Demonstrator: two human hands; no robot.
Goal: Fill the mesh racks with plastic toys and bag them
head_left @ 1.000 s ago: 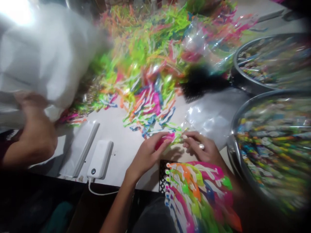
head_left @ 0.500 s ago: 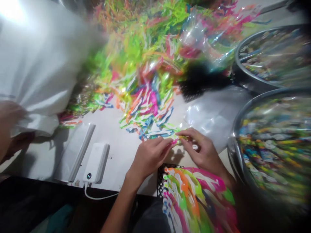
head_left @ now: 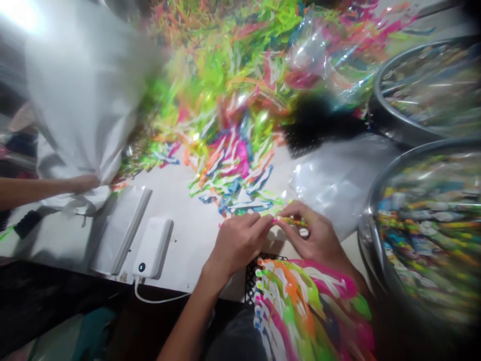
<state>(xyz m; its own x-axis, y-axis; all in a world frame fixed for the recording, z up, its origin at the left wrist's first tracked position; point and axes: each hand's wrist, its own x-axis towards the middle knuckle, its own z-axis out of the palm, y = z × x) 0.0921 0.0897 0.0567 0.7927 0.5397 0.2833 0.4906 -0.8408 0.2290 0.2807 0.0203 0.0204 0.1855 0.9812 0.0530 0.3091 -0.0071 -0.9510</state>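
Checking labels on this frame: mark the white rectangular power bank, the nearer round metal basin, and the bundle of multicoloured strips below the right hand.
Power bank (head_left: 152, 248), head view: middle of its top face.
Metal basin (head_left: 373, 210), head view: left rim.
Strip bundle (head_left: 306, 303), head view: middle of the strips.

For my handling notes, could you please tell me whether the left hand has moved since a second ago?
Yes, slightly: judged against the white power bank, the left hand has shifted rightward, toward the right hand.

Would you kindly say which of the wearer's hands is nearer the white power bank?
Left: the left hand is right of the power bank; the right hand lies farther right.
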